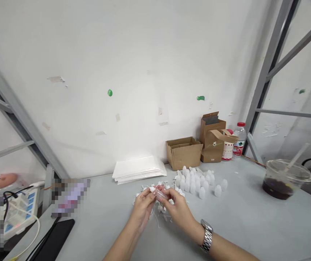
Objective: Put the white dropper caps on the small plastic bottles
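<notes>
Near the middle of the grey table point(111, 217), my left hand point(144, 203) and my right hand point(177, 206) meet around a small translucent piece point(160, 195) with a white end. Fingers of both hands are closed on it. A thin white cord hangs below my left hand. Around and beneath the hands lie small white parts point(166, 216), partly hidden by the fingers. Right of them stand several white rounded pieces point(192, 186), a few of them apart from the cluster.
Behind are a stack of white sheets point(139, 168), a cardboard box point(185, 156), a brown paper bag point(212, 145) and a bottle point(239, 139). A cup of dark drink point(279, 185) stands right. At left lie a black device point(56, 241) and a power strip point(23, 210).
</notes>
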Available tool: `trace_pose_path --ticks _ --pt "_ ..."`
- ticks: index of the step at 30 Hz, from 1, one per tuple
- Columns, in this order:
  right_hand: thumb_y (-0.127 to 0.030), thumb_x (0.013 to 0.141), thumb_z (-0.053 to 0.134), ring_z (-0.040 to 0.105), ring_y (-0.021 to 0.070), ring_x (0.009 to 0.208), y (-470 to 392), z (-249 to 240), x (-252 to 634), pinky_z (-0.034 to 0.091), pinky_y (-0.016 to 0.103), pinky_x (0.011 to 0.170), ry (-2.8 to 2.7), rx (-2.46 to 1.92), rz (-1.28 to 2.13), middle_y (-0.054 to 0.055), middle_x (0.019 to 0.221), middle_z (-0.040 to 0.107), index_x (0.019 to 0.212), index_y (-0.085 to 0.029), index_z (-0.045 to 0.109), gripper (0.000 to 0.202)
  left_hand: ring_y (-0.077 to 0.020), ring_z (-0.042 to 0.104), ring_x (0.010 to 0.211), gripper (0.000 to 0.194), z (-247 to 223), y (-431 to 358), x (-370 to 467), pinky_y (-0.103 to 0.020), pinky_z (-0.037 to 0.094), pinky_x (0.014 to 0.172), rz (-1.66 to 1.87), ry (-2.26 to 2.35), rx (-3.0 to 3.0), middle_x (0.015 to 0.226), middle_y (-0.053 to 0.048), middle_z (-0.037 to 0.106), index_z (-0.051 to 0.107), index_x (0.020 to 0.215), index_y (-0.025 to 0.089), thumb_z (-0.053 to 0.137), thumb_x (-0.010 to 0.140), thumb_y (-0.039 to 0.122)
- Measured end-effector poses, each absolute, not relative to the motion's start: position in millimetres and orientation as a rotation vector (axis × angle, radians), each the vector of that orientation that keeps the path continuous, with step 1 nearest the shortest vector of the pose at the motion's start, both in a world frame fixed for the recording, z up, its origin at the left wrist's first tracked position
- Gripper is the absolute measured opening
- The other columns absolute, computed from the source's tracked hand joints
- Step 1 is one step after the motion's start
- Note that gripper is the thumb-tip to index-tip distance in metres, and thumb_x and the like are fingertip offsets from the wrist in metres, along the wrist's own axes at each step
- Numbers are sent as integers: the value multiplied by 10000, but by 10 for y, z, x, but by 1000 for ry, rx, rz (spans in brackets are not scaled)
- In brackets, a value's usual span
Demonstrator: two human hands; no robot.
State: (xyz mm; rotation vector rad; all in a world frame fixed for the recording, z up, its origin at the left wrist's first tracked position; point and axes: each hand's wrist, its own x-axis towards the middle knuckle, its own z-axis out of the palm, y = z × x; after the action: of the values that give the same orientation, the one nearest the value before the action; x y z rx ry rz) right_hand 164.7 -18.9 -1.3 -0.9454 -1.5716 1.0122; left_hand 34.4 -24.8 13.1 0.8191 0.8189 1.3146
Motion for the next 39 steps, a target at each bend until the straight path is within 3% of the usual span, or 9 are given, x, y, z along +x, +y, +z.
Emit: trace_pose_path --ticks 7,12,18,25,32,35,39 --pt "-393 764 560 524 162 685 -199 16 1638 399 271 633 -1547 -930 1100 14 734 585 782 -186 534 209 -254 481 1141 402 156 -265 305 -367 316 1008 1277 729 832 1157 -111 599 648 992 168 729 605 241" --pt "-314 780 550 539 178 737 -232 -37 1639 404 283 668 -1640 -936 885 37 811 606 819 -198 540 123 -254 525 1089 329 203 -297 338 -361 352 976 1302 773 824 1092 -131 634 663 944 129 647 693 342" --pt "-237 822 490 539 186 772 -251 -97 1669 413 299 695 -1775 -858 656 60 850 594 900 -212 540 97 -258 543 1064 275 231 -315 353 -366 364 967 1310 786 832 1026 -122 665 675 858 127 705 631 280" --pt "-198 838 458 541 189 834 -235 -96 1685 428 311 739 -1816 -843 579 68 903 585 971 -212 505 142 -254 499 1123 367 174 -307 337 -381 312 1012 1290 717 817 1115 -105 627 649 970 160 717 610 169" --pt "-185 842 448 519 171 771 -238 -130 1660 436 306 693 -1848 -827 418 53 845 553 991 -193 488 154 -231 470 1155 325 212 -353 399 -351 307 1017 1321 689 779 1169 -106 592 635 1021 174 625 723 303" --pt "-230 847 453 511 166 730 -240 -109 1655 422 300 676 -1817 -858 518 43 795 555 905 -189 520 97 -220 474 1151 318 203 -350 410 -335 312 1012 1326 722 807 1158 -87 603 643 1002 197 660 691 266" --pt "-386 825 483 521 146 652 -178 -30 1652 420 276 615 -1634 -865 1003 21 722 566 839 -177 543 218 -232 444 1174 409 221 -308 341 -345 331 988 1328 812 935 1226 -62 554 609 1059 237 683 658 271"
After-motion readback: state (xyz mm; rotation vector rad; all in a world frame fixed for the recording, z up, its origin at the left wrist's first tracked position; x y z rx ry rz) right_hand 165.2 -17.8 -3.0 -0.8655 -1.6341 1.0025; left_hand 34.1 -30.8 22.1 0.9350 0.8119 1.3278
